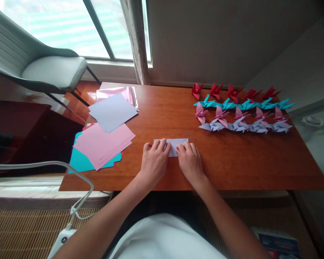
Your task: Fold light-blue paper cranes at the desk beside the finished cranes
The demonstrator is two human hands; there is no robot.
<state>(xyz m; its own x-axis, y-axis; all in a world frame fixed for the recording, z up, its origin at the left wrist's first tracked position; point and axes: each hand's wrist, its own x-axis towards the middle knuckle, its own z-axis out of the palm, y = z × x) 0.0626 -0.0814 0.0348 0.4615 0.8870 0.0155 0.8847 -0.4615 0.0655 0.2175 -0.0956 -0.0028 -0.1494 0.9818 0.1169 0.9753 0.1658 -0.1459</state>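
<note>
A pale lavender sheet of origami paper [174,143], folded into a long rectangle, lies flat on the wooden table in front of me. My left hand [154,160] is closed, its curled fingertips pressing on the left half of the paper. My right hand [190,160] grips the right half with bent fingers, thumb side toward the middle. A narrow strip of paper shows between the two hands. The fingers cover parts of both the near and far edges.
At the right stand rows of folded cranes: red [234,93], turquoise [227,104], pink [220,114] and lavender [238,125]. Left on the table [162,108] are lavender sheets [113,111], pink sheets [104,144], turquoise sheets [81,158] and a plastic packet [128,94]. A white cable [81,175] passes the front-left corner.
</note>
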